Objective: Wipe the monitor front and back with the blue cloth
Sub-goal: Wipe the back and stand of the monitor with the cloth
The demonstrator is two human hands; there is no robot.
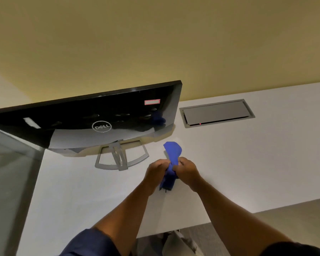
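Both hands, left & right, fingers gripping blue cloth near Dell monitor; best folded flat before wiping.

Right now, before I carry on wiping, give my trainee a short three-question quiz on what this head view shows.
1. True or false: both the left hand and the right hand grip the blue cloth.
2. Which side of the monitor faces the camera? A) the lit screen B) the glossy back with the logo C) only its top edge
3. Fill in: the grey cable hatch set in the white desk lies to the ____ of the monitor in the picture.

Key: 1 true; 2 B; 3 right
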